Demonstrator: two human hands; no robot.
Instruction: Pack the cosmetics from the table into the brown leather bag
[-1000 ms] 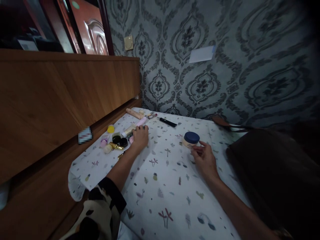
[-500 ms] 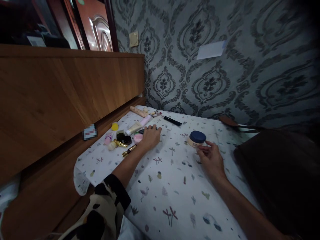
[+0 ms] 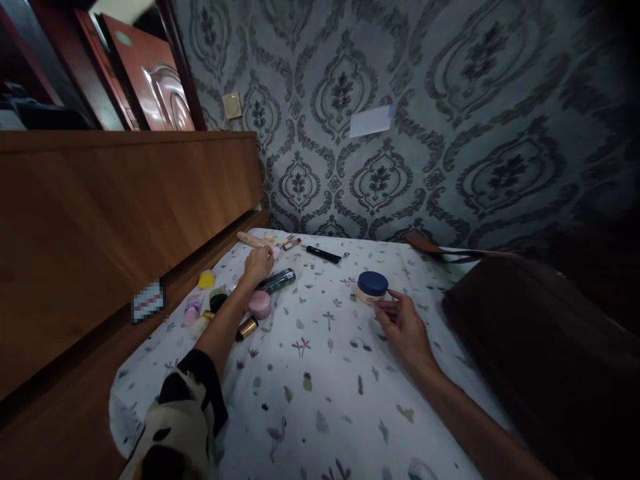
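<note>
My left hand (image 3: 259,264) reaches into the group of cosmetics, its fingers curled at a pale pink tube (image 3: 276,252); whether it grips the tube is unclear. Below that hand lie a dark green cylinder (image 3: 279,281), a round pink container (image 3: 260,305) and a gold tube (image 3: 247,328). My right hand (image 3: 400,320) is beside a cream jar with a blue lid (image 3: 373,287), fingertips at the jar's lower right side, thumb and fingers slightly apart. The jar stands upright on the patterned cloth (image 3: 320,373).
A black pen-like item (image 3: 323,254) lies near the wall. More cosmetics, including a yellow round piece (image 3: 205,279) and a beige tube (image 3: 251,239), are at the left. A dark bag (image 3: 540,347) stands at the right, a wooden cabinet (image 3: 125,220) at the left.
My left hand has moved farther back and left, off the dark green cylinder, which now shows. My right hand stays beside the jar. The camera view has shifted.
</note>
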